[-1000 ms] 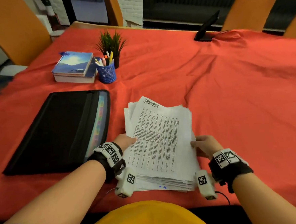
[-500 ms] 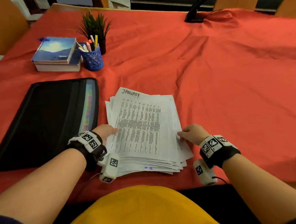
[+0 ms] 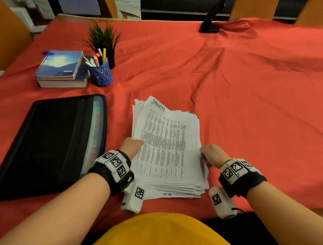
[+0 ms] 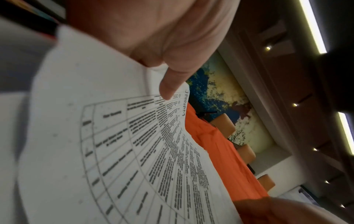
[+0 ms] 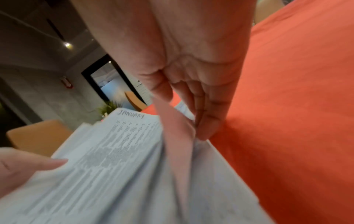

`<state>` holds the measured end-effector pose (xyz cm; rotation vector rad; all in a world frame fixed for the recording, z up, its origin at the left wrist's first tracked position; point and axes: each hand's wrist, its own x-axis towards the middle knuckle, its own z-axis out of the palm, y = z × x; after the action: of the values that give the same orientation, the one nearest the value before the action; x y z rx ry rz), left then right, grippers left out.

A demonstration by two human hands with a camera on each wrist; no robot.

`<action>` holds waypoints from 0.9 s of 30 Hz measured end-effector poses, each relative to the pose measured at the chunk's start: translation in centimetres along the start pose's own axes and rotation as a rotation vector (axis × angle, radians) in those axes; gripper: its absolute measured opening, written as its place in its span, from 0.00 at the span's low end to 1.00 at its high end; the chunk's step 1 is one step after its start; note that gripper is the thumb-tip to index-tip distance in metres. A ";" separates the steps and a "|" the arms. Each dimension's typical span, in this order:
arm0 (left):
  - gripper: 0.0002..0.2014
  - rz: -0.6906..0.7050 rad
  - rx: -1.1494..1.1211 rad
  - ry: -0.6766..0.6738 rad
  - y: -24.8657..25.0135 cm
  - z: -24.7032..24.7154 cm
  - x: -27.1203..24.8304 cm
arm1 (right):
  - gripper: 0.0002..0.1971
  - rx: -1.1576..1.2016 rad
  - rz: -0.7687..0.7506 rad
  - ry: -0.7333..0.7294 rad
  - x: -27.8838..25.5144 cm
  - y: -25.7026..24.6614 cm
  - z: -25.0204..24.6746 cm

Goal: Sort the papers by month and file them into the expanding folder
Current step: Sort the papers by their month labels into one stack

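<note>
From where I sat, the job had barely begun: the whole stack of papers (image 3: 168, 146) lay unsorted near the table's near edge, and the expanding folder (image 3: 49, 141) sat just beside it toward the left edge, nothing visibly filed. The top sheet (image 3: 165, 139) was thin white printed paper, a dense grid of small text with "JANUARY" handwritten at its far corner; the sheets beneath fanned out unevenly, floppy and easily curled. My left hand (image 3: 130, 146) rested on the stack's left edge, thumb stretched flat across the top sheet. My right hand (image 5: 191, 75) had its fingers curled at the right edge, pinching up a few sheets. The folder was flat, black and fabric-like, with pastel tabs showing along its open side. The red tablecloth (image 3: 250, 97) was creased and soft.
</note>
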<state>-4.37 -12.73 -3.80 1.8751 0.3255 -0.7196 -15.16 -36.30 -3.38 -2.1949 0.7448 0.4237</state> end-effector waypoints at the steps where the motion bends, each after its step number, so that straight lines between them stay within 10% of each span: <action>1: 0.14 -0.007 -0.022 0.003 0.2 -0.1 0.0 | 0.17 0.095 0.028 -0.006 0.2 -0.2 -0.1; 4: 0.19 -0.055 -0.095 -0.036 0.5 -1.0 0.1 | 0.08 0.070 0.028 -0.075 0.6 -0.2 -0.1; 8: 0.16 -0.107 -0.247 -0.198 0.3 -2.1 -0.4 | 0.21 -0.032 -0.035 -0.110 1.2 0.8 -0.3; 16: 0.19 0.280 -0.347 -0.310 2.7 -3.4 -2.7 | 0.30 0.513 -0.107 -0.150 1.0 3.2 0.1; 21: 0.42 0.483 -0.312 -0.394 6.3 -5.4 -4.4 | 0.45 0.894 -0.333 -0.197 0.6 -1.3 -1.5; 27: 0.38 0.642 -0.317 -0.449 11.3 -8.4 -5.2 | 0.27 1.019 -0.489 -0.377 0.9 -7.4 -5.9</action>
<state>0.32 -9.23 9.99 1.3487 -0.4160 -0.5756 -9.42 -37.12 4.17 -1.2062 0.1181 0.1316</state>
